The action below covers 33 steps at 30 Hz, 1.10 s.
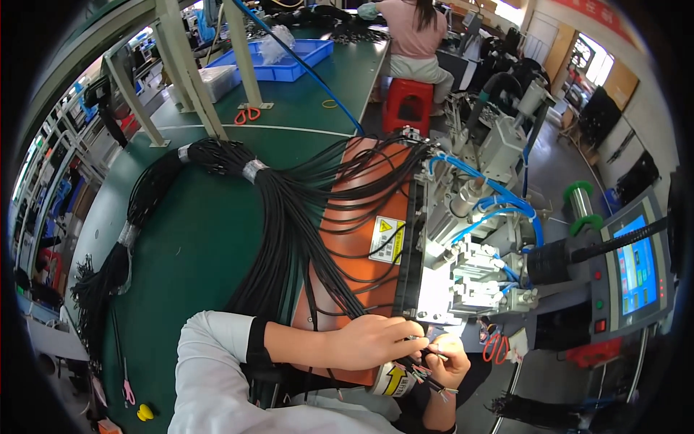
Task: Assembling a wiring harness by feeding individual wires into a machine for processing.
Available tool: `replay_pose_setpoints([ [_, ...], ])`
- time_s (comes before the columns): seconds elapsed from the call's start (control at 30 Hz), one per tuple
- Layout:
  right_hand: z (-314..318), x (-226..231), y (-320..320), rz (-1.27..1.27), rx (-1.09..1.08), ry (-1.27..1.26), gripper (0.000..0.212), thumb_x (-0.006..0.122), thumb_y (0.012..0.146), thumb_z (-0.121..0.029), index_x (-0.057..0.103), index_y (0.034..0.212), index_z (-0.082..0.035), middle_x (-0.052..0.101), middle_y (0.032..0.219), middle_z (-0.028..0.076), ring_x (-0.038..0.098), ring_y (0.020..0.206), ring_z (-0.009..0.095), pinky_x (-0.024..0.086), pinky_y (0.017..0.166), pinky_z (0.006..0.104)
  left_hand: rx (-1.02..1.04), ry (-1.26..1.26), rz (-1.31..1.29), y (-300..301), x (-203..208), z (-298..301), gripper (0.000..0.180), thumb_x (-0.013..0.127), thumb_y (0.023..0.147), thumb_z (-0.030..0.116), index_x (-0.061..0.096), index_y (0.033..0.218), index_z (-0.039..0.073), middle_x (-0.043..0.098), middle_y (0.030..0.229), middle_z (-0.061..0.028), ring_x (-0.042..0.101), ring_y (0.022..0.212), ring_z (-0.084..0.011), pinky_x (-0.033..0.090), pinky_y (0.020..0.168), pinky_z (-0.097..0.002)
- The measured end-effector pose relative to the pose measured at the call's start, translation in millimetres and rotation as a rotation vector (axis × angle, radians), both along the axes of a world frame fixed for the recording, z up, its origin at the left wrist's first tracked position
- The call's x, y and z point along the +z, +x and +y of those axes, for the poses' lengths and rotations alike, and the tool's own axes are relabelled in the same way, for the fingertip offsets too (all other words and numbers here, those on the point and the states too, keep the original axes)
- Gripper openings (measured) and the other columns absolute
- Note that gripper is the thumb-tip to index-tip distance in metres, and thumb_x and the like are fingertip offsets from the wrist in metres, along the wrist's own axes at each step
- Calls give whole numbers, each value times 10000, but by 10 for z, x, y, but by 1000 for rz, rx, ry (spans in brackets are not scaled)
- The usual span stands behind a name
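My left hand (379, 338) reaches across the front of the orange machine bed (365, 181), its fingers closed on a black cable near the machine's lower edge. Close beside it, my right hand (450, 359) pinches at the same spot; the exact part between its fingertips is too small to make out. Stripped cable ends (421, 374) with thin coloured wires hang below and between both hands. A large bundle of black cables (278, 217), tied with clear wrap, fans from the green table over the orange bed to the machine and toward my hands.
The metal machine (477, 267) with blue air tubes stands right of the bed, beside a lit touch screen (636, 264). Red-handled scissors (496, 349) lie near my right hand; others (247, 116) lie by the frame posts. A person (416, 43) sits on a red stool (408, 105) beyond.
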State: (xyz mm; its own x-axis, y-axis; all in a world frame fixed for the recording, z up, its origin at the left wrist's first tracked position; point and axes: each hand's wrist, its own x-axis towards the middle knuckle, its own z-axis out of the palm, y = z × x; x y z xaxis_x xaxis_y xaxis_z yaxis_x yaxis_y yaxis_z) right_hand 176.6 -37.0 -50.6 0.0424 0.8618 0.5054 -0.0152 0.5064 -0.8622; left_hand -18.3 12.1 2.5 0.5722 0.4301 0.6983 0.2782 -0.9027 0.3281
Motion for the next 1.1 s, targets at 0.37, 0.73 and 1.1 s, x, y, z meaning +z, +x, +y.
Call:
replay_pose_setpoints([
  [0.37,-211,103,-223,168,-128,-254,95,653,721,70,639,814,54,628,787,116,569,693,168,448,616,265,-86,-209,110,-22,-55,-167,191,568,735,132,544,918,83,476,801,-35,561,686,-176,443,482,-290],
  [0.73,477,-554,231,-4,-235,-220,108,672,713,40,572,741,10,575,748,73,529,717,138,415,642,260,-5,-205,221,497,-877,414,196,592,690,206,540,837,87,456,736,-18,515,612,-149,398,453,-275],
  [1.1,457,-849,659,127,152,-676,147,671,778,-66,534,797,-15,520,775,46,477,709,118,379,676,226,-4,-108,207,595,-1248,435,342,644,677,225,645,964,40,525,780,-12,462,535,-121,340,427,-246],
])
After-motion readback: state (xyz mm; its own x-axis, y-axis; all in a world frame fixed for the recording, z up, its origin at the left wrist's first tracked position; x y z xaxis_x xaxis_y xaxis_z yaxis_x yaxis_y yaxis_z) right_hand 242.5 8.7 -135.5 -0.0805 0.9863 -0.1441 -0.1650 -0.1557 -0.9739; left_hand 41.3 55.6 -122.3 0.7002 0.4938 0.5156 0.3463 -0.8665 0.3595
